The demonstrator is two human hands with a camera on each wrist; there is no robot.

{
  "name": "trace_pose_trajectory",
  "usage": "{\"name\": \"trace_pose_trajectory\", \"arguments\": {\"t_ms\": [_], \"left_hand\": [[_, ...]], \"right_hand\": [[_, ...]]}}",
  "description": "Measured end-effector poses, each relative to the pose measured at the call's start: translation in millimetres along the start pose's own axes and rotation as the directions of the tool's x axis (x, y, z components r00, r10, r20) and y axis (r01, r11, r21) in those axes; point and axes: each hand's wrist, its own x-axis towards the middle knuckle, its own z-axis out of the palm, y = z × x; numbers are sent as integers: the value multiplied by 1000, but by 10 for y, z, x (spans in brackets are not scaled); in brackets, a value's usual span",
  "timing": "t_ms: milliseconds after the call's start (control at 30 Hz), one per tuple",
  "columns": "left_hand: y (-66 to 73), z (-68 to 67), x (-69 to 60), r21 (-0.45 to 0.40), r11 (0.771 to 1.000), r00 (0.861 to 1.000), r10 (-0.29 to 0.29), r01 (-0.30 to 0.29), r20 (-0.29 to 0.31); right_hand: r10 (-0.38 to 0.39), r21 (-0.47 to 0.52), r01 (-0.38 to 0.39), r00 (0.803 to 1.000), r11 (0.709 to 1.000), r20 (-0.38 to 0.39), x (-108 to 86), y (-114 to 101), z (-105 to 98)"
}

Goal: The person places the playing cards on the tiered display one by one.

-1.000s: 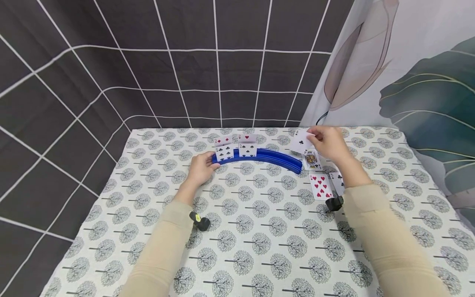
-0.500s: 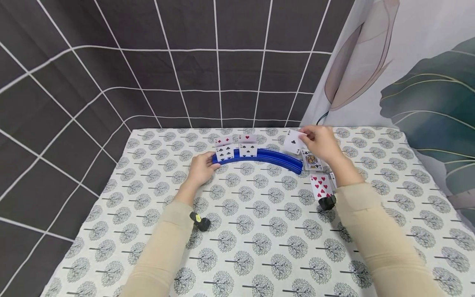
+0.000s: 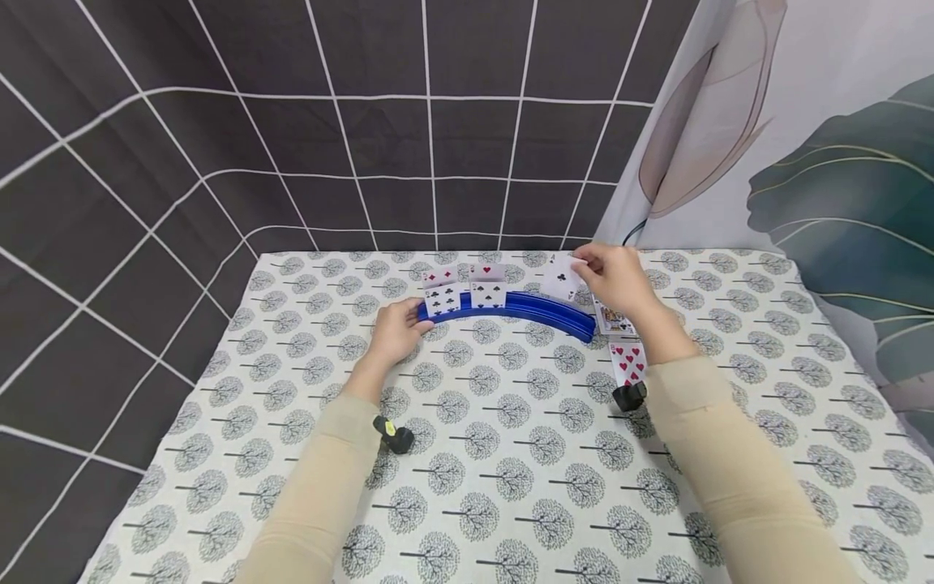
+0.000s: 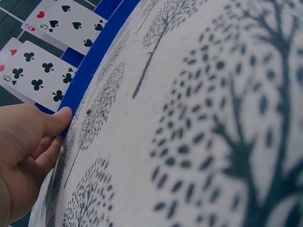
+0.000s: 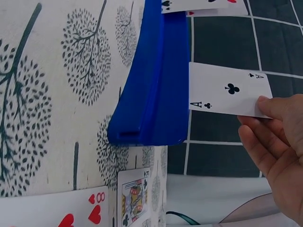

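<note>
My left hand (image 3: 395, 331) pinches the left end of a curved blue card holder (image 3: 543, 309) between thumb and fingers. A six of clubs (image 4: 40, 75) stands in it near that hand, with a red diamond card (image 3: 439, 277) behind. Further right are a five of spades (image 4: 71, 23) and, behind it, a two of hearts (image 4: 37, 19). My right hand (image 3: 620, 280) pinches an ace of clubs (image 5: 229, 90) by its upper edge. The ace is at the holder's rear edge on the right; whether it is inside the slot I cannot tell.
A king of clubs (image 5: 134, 195) lies on the tree-print tablecloth (image 3: 481, 454) just beyond the holder's right end. Nearer lies an eight of hearts (image 3: 627, 363), partly under my right wrist. A dark grid-pattern curtain (image 3: 474, 130) hangs behind the table.
My right hand has moved left with the ace of clubs, bringing it over the holder's right part. My right forearm now covers a black-suited card seen earlier. My left hand stays put.
</note>
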Motion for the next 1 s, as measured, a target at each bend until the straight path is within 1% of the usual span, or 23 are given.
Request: {"name": "trace_pose_trajectory", "arguments": {"t_ms": [133, 333, 533, 800, 1000], "left_hand": [[1, -1, -2, -2, 1000, 1000, 0, 0, 1], [6, -6, -6, 12, 1000, 1000, 9, -8, -6], [6, -2, -7, -17, 1000, 1000, 0, 0, -3], [10, 3, -17, -19, 1000, 1000, -1, 1, -6], [3, 4, -17, -13, 1000, 1000, 7, -7, -9]], "right_hand": [[-4, -14, 4, 1000, 1000, -6, 28, -36, 10], [-28, 0, 28, 1000, 1000, -5, 69, -123, 34], [-54, 21, 54, 999, 998, 3, 93, -177, 72], [-55, 25, 55, 998, 998, 16, 109, -175, 149], [-60, 64, 57, 997, 996, 45, 111, -158, 210]]}}
